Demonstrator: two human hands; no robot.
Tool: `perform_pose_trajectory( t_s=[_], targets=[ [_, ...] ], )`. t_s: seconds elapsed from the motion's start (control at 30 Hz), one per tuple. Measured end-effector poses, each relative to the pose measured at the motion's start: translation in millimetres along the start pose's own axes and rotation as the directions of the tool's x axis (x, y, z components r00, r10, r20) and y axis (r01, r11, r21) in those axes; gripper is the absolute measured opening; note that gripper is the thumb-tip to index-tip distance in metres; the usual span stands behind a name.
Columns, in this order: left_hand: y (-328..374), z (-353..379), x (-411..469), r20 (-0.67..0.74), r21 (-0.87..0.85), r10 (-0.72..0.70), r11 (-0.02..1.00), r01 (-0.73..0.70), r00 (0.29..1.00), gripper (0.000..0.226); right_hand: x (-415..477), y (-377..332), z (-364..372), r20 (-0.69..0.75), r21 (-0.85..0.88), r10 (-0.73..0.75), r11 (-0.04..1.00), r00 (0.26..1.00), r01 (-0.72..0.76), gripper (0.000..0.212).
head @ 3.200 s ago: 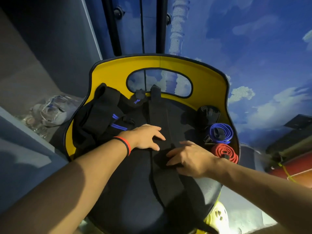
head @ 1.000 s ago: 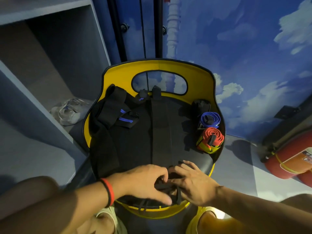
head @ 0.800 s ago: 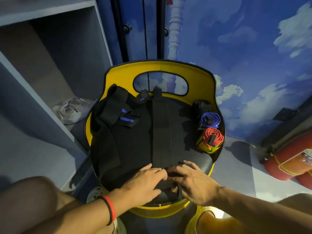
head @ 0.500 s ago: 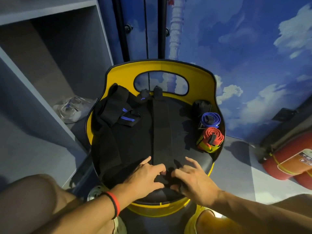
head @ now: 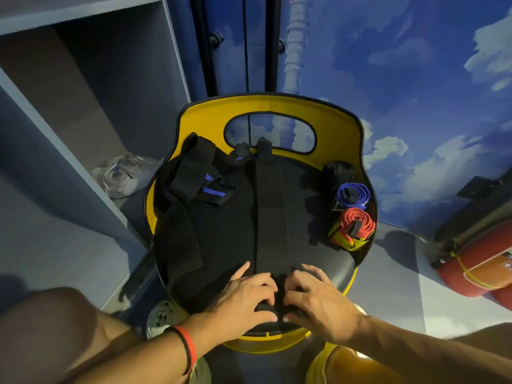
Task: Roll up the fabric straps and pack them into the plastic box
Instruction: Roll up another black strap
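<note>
A long black fabric strap (head: 271, 217) lies flat down the middle of a black seat with a yellow back (head: 327, 128). My left hand (head: 243, 300) and my right hand (head: 321, 303) both pinch its near end at the seat's front edge, where the strap is curled into a small roll. A loose heap of black straps with blue stripes (head: 194, 184) lies on the seat's left side. Along the right edge sit rolled straps: a black one (head: 336, 173), a blue one (head: 353, 194) and a red one with a yellow tag (head: 353, 225).
A clear plastic box (head: 122, 176) rests on the low grey shelf to the left of the seat. A red fire extinguisher (head: 482, 261) lies on the floor at the right. A blue sky-painted wall stands behind. My knees are at the bottom edge.
Both hands stayed at the strap's near end and closed more tightly together around it; the curled end has grown a little. The camera view barely shifted.
</note>
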State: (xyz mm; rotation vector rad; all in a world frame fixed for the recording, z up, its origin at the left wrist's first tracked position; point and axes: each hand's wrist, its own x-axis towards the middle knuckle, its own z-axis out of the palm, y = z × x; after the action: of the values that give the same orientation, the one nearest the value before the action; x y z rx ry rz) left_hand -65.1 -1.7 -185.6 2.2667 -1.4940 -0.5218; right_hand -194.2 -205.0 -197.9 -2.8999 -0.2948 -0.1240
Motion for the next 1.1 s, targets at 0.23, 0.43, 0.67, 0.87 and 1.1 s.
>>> perform_pose_trajectory(
  t_s=[0.23, 0.43, 0.67, 0.87, 1.1],
  targets=[
    [-7, 10, -9, -0.060, 0.204, 0.150, 0.970, -0.135, 0.987, 0.039, 1, 0, -3, -0.072, -0.084, -0.032, 0.996, 0.997, 0.026, 0.033],
    [-14, 21, -9, -0.159, 0.293, 0.233, 0.939, -0.179, 0.959, 0.027, 2, 4, -1, -0.078, -0.153, -0.054, 0.987, 0.996, 0.041, 0.036],
    [-12, 17, 0, -0.251, 0.153, 0.132, 0.984, -0.095, 0.959, 0.026, 4, 5, -1, -0.066, -0.081, -0.040, 0.996, 0.997, 0.035, 0.025],
    [-10, 15, 1, -0.168, 0.073, 0.024, 0.997, -0.012, 0.985, 0.038, 1, 6, 3, -0.039, -0.107, -0.102, 0.990, 0.994, 0.097, 0.029],
    [-22, 8, 10, -0.200, -0.012, 0.012, 1.000, -0.015, 0.980, 0.044, 13, 13, -5, -0.109, 0.011, 0.051, 0.999, 0.993, -0.050, 0.033]
  ],
)
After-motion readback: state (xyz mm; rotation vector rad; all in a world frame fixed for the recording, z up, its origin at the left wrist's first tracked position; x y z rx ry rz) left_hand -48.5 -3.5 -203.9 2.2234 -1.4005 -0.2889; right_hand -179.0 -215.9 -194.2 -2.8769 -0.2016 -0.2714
